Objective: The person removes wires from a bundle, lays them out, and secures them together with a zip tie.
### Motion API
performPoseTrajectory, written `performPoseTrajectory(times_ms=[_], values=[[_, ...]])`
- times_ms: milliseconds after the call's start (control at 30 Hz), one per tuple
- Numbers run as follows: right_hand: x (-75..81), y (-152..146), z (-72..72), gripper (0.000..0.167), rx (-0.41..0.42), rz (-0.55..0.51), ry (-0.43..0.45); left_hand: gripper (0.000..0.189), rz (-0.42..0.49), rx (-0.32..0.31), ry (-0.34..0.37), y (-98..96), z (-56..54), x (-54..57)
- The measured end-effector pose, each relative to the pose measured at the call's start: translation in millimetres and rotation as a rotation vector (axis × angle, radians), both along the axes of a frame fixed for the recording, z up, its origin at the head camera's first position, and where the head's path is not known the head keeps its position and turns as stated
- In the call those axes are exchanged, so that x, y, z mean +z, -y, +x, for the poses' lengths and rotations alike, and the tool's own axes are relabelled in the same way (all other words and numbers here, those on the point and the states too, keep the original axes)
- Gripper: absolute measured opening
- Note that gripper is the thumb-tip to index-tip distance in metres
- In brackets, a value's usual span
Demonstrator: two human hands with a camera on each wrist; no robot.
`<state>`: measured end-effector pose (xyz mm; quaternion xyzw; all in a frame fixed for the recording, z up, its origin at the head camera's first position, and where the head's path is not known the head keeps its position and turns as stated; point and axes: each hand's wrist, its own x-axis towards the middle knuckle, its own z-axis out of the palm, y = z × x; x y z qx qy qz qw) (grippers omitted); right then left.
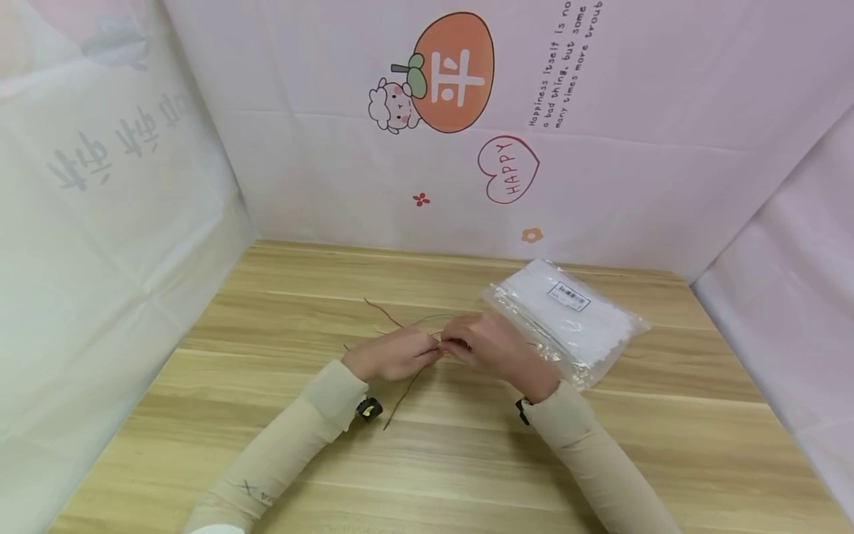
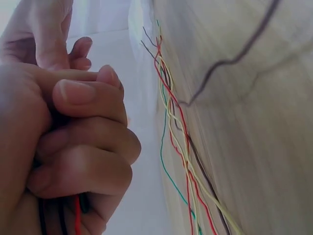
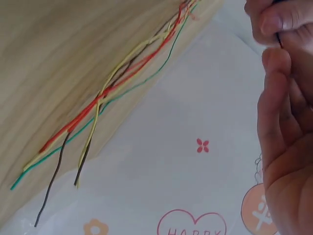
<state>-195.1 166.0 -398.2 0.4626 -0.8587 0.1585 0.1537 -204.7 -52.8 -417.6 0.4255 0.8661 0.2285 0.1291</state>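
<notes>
In the head view my left hand point(image 1: 394, 354) and right hand point(image 1: 490, 345) meet fingertip to fingertip above the table. Curled fingers of the left hand hold several thin wires point(image 2: 78, 215), black and red, which come out below the palm in the left wrist view. Between the two hands runs a thin dark wire point(image 3: 279, 41), and the right thumb and finger pinch it; its end is hidden. Beneath the hands lies a loose bundle of wires point(image 3: 110, 89) in red, yellow, green and brown. A single dark wire point(image 1: 402, 404) sticks out toward the front.
Behind the right hand, a clear plastic bag point(image 1: 587, 311) with white contents and a barcode label lies on the wooden table point(image 1: 454, 475). Printed white cloth point(image 1: 320, 163) closes off the back and both sides.
</notes>
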Motion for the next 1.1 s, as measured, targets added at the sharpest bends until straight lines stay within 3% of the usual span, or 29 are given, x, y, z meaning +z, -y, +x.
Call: performPoseTrajectory(times_ms=[133, 267, 400, 600, 800, 967, 1100], values=[[-2.3, -3.3, -0.5, 0.013, -0.012, -0.004, -0.06, 0.036, 0.006, -0.007, 0.024, 0.3, 0.9, 0.8], [-5.3, -17.2, -6.6, 0.023, -0.082, -0.063, -0.016, 0.04, -0.028, 0.059, 0.066, 7.0, 0.9, 1.2], [-6.1, -23.8, -9.6, 0.017, -0.077, -0.026, 0.032, 0.041, -0.04, 0.095, 0.093, 13.3, 0.6, 1.8], [-3.8, -18.8, -5.4, 0.005, -0.02, 0.038, 0.055, 0.039, -0.033, 0.078, 0.109, 14.1, -0.6, 5.4], [-1.3, -31.6, -10.7, 0.016, -0.082, 0.052, -0.032, 0.038, -0.038, 0.055, 0.095, 25.6, -5.3, 7.5], [-2.9, -45.4, -14.1, 0.031, -0.131, 0.052, -0.018, 0.039, -0.016, 0.051, 0.093, 46.6, -5.1, 0.9], [-2.3, -52.7, -15.3, 0.028, -0.147, 0.04, -0.012, 0.037, -0.029, 0.071, 0.075, 53.7, -5.1, 2.8]])
